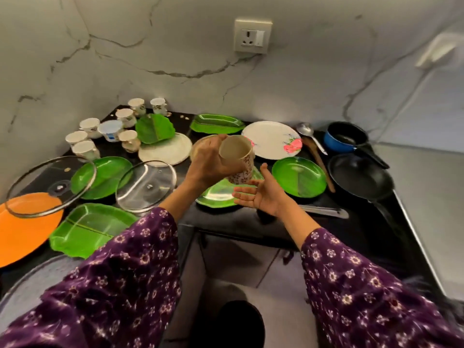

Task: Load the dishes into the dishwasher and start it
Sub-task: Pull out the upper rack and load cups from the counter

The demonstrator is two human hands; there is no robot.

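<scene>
Grips patterned cup (238,159) in left hand (208,167) above the counter (226,219), right hand (263,199) spread flat and empty just below it; judged barely begun, with plates (298,177), small cups (89,125), glass lids (145,187) and pans (361,177) on counter, no dishwasher in view.

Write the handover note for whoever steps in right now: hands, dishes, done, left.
Left hand grips the patterned cup, lifted over the counter. Right hand open, palm up, just below it, holding nothing.
Small cups back left; green plates, floral plate, glass lids, orange plate, blue saucepan and frying pan all lie on the counter.
Done: one cup picked up.
Left: load everything and start the dishwasher, which is not in view.
</scene>
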